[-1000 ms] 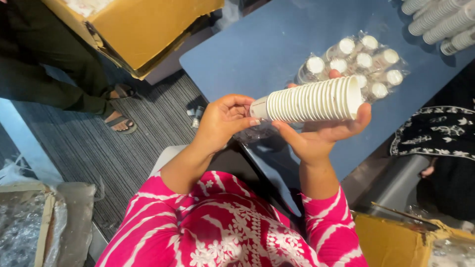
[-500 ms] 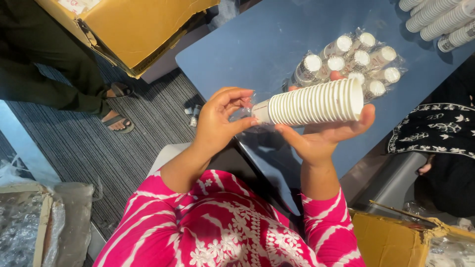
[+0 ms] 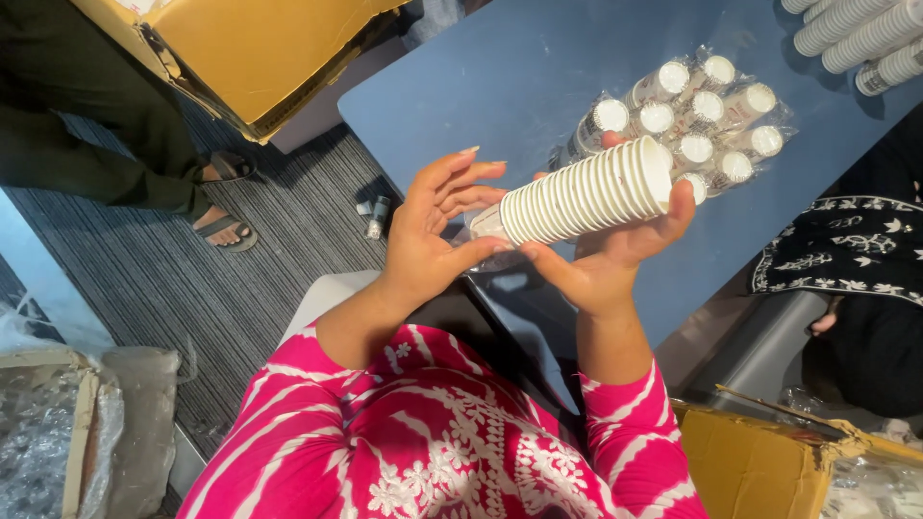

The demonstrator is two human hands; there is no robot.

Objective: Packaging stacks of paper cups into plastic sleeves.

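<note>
My right hand cradles a long nested stack of white paper cups held sideways above the edge of a blue table, its open mouth facing right. My left hand is at the stack's narrow bottom end, fingers spread, thumb touching the clear plastic wrap around that end. Behind the stack lies a clear plastic pack of several cup stacks on the table.
More sleeved cup stacks lie at the table's far right corner. An open cardboard box stands at upper left beside a person's sandalled feet. Another cardboard box is at lower right, a person in black at right.
My left hand has opened its fingers and slid back along the bottom end of the stack. The right hand keeps the stack in much the same place.
</note>
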